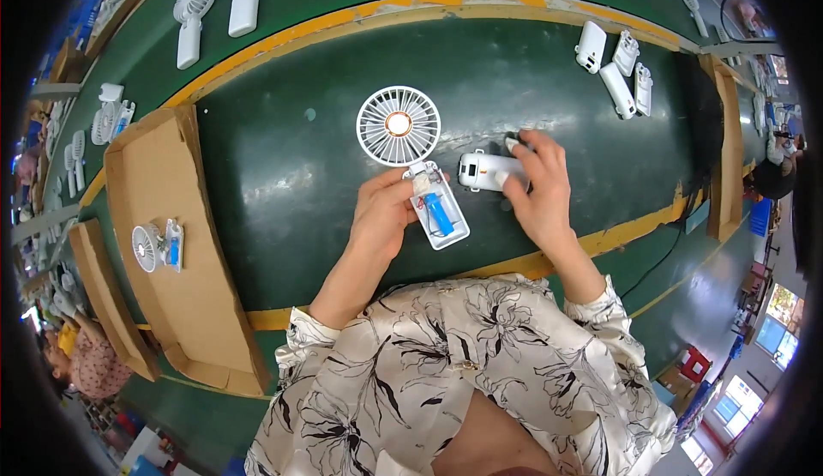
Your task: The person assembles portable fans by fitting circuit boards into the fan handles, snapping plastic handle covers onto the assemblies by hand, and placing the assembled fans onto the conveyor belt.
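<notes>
My left hand [382, 215] is closed on the opened handle of a white handheld fan [446, 229]. Inside that handle a blue cylindrical battery [440, 213] and thin wires lie exposed. The fan's round grille [399, 125] points away from me, with a copper-coloured ring at its centre. Just to the right, a white handle cover [485, 171] rests on the table with a small dark window at its left end. My right hand [542, 186] grips the cover's right end between thumb and fingers. White coverings show on its thumb tip and a fingertip.
Several white handle covers [617, 90] lie at the far right of the green table [283, 133]. A cardboard tray [210, 322] on the left holds another opened fan [147, 248]. Beyond the yellow edge [343, 18] lie finished-looking white fans [244, 9]. Another person [99, 364] sits far left.
</notes>
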`<state>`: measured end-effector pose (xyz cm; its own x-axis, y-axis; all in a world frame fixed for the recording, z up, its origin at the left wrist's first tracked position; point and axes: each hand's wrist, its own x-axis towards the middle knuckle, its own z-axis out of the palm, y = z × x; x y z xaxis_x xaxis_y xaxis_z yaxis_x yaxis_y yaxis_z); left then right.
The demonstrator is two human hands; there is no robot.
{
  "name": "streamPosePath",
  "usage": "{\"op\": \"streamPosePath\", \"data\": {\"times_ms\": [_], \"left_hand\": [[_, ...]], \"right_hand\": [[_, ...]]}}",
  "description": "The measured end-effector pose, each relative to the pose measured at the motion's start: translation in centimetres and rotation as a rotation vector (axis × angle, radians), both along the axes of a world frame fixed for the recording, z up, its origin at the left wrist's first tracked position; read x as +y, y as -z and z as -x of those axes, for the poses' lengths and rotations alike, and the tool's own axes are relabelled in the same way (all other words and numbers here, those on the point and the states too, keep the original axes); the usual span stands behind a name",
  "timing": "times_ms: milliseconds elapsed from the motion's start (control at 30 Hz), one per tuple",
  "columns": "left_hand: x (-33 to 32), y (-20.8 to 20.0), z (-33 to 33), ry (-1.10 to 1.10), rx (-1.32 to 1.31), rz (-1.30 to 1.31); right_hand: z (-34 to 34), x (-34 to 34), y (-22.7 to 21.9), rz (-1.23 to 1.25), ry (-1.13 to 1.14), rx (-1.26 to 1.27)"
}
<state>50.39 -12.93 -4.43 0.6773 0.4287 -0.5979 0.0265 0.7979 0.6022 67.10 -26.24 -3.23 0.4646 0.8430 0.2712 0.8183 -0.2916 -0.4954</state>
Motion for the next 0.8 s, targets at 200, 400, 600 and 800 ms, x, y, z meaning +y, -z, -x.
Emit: {"op": "streamPosePath", "data": {"times_ms": [200,400,600,800], "left_hand": [[-0.8,0.7,0.8,0.000,-0.020,-0.009],[-1.4,0.5,0.4,0.034,-0.024,-0.014],[-1.7,0.1,0.2,0.006,-0.042,0.037],[-1.4,0.2,0.5,-0.067,-0.064,0.121]], "right_hand": [[0.6,-1.5,-1.3,0.243,-0.135,-0.024],[1.0,-0.7,-1.1,0.260,-0.140,-0.157],[2.5,-0.1,-3.3,0.176,-0.007,-0.059],[5.3,0.8,-6.2,0.232,-0.123,0.106]]}}
